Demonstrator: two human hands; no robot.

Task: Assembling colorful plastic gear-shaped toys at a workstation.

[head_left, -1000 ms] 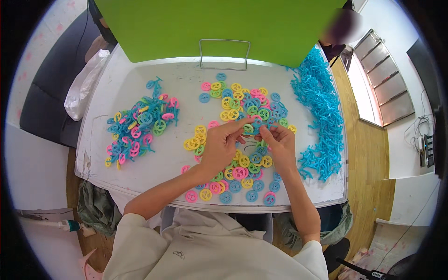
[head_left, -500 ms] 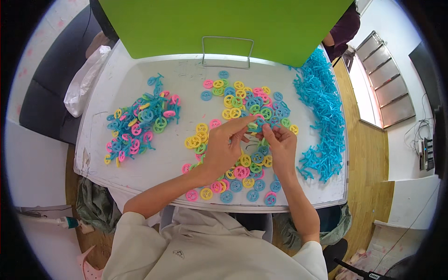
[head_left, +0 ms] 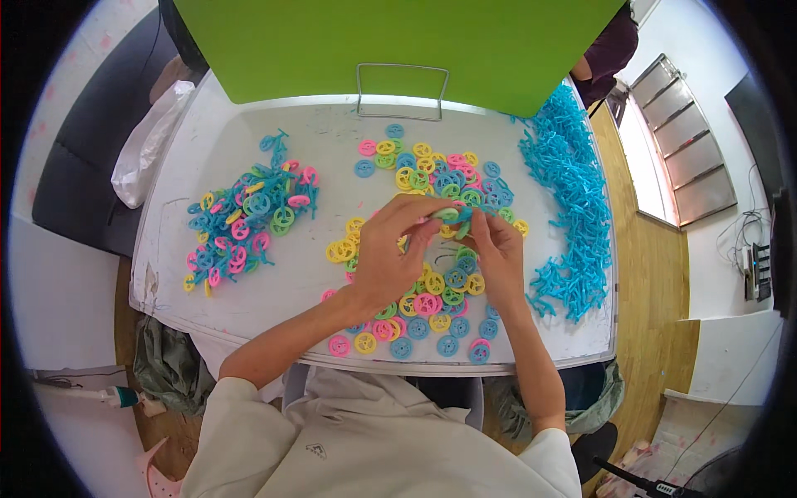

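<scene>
Both hands meet over the middle of the table. My left hand [head_left: 397, 249] is closed, its thumb and fingers pinching a pale green plastic wheel [head_left: 446, 214]. Beside it, my right hand [head_left: 500, 256] pinches a small blue plastic piece [head_left: 466, 217] that touches the wheel; how the two fit together is hidden by the fingers. Loose spoked wheels [head_left: 427, 305] in pink, yellow, green and blue lie beneath and around both hands.
On the left is a heap of blue sticks with wheels on them [head_left: 241, 224]. A long pile of bare blue sticks [head_left: 573, 216] runs along the right edge. A green panel [head_left: 398, 41] with a wire handle [head_left: 403, 66] stands at the back. Dark bags [head_left: 170, 365] hang below the table.
My left hand has turned and now shows the green wheel side-on at its fingertips. The right hand has shifted slightly, still pinching the blue piece.
</scene>
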